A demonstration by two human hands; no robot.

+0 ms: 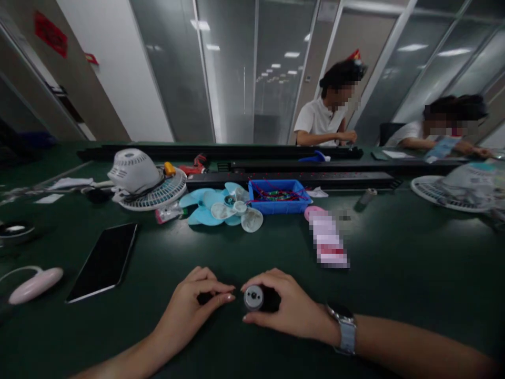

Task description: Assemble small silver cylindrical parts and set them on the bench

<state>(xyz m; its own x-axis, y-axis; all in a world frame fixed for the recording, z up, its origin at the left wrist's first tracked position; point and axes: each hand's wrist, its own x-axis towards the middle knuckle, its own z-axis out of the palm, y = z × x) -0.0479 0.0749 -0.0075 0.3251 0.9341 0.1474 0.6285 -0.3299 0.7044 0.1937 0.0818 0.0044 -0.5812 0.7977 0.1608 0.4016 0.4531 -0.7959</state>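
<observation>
A small round metal cylinder (253, 298), which looks like a little motor, shows its grey end face with dark holes. My right hand (290, 305) curls around it, thumb near its lower edge and fingers at the top. Just to the left, my left hand (197, 297) has thumb and index finger brought together in a pinch. Whatever lies between those fingertips, if anything, is too small to make out. The left fingertips point at the cylinder with a narrow gap between. Both hands are low over the dark green table (189, 352).
Beyond the hands lie blue fan blades (205, 200), a blue bin (280, 206) with wired parts, a fan head (134, 171) and a pink-rimmed item (327, 237). A black tablet (104, 260) lies left. Two co-workers sit across, one in a white shirt (313, 123).
</observation>
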